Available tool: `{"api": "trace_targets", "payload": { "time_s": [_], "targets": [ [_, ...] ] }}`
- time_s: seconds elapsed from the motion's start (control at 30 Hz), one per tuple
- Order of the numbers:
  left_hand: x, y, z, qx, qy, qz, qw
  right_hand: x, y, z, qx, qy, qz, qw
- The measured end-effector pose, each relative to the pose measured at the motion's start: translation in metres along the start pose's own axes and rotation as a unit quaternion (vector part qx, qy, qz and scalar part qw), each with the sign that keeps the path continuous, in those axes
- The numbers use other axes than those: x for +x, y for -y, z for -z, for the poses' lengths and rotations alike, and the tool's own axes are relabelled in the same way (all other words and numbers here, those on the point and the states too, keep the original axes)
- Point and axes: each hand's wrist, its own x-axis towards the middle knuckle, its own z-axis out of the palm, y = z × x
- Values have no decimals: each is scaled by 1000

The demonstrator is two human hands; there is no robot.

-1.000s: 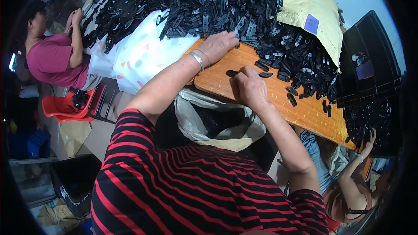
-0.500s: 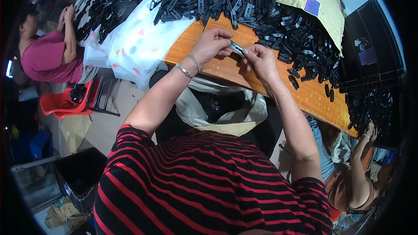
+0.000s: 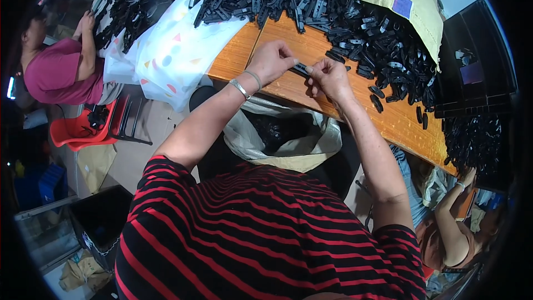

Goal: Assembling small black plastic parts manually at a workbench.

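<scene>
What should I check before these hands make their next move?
1. Left hand has a grip: ok, its fingers pinch one end of a small black piece.
2. Right hand has a grip: ok, its fingers are at the piece's other end.
3. Space beside the right hand free of loose pieces: not ok, some lie on the table just beyond it.
4. Sack below the table edge open: ok, its mouth gapes.
5. Co-worker's hand at the table's far right out of the way: ok, well apart.
6. Piece undamaged: cannot tell, it is small and partly covered.
</scene>
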Motion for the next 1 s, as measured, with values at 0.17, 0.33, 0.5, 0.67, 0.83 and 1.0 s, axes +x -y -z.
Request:
{"api": "trace_targets", "payload": {
  "time_s": [0.17, 0.33, 0.5, 0.67, 0.83, 1.0],
  "targets": [
    [2, -6, -6, 109, -29, -26, 993, 6, 0, -2, -91, -23, 7, 996],
    [-15, -14, 1, 146, 53, -7, 988, -3, -13, 10, -144, 47, 29, 988],
    [-21, -22, 20, 37, 114, -72, 990, -34, -6, 43, -364, -58, 169, 914],
    [46, -21, 13, 297, -85, -279, 909, -13, -7, 67, -550, -148, 304, 764],
    [82, -22, 16, 438, -101, -363, 816, -16, -6, 52, -482, -110, 311, 812],
    [95, -23, 22, 467, -56, -423, 775, 1, -12, 13, -439, -80, 341, 827]
  ]
}}
